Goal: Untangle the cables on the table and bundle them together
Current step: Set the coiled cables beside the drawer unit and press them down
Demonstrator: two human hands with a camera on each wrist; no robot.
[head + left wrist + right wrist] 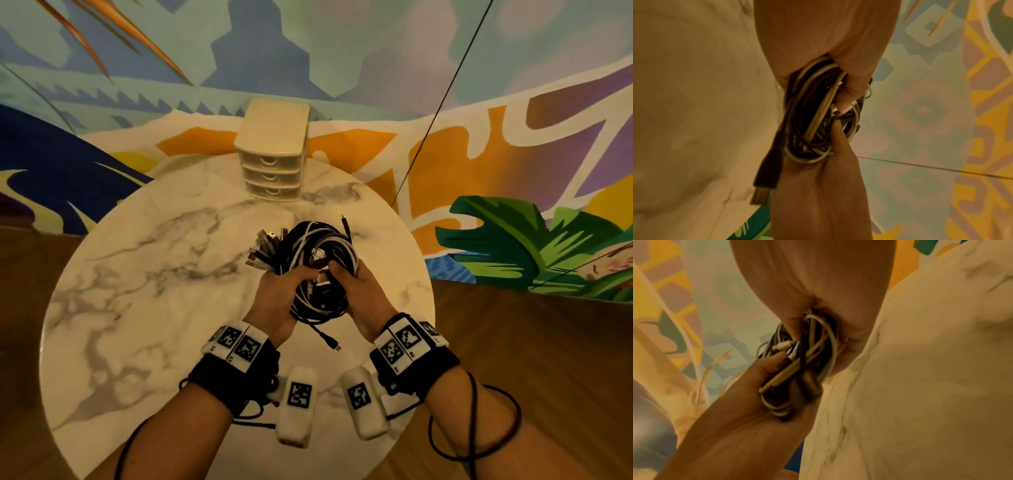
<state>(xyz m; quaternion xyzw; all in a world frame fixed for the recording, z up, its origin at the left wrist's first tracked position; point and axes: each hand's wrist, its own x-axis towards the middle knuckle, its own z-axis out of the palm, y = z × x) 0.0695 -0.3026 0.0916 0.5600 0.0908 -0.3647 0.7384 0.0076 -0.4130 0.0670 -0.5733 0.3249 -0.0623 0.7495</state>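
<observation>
A coil of black and white cables point(318, 253) is held just above the round marble table point(154, 274), near its middle. My left hand point(291, 284) grips the coil's near left side and my right hand point(346, 277) grips its near right side, thumbs on top. Several USB plugs point(263, 246) stick out at the upper left of the coil. One black cable end with a plug point(329, 339) dangles toward me. In the left wrist view the coil point(813, 113) sits between both hands, a black USB plug point(766, 175) hanging from it. The right wrist view shows the same coil point(805, 353) squeezed between the hands.
A small cream three-drawer unit point(274, 150) stands at the table's far edge, against a colourful painted wall. A thin black cord point(442, 102) runs diagonally down the wall at the right. Wooden floor point(531, 342) surrounds the table.
</observation>
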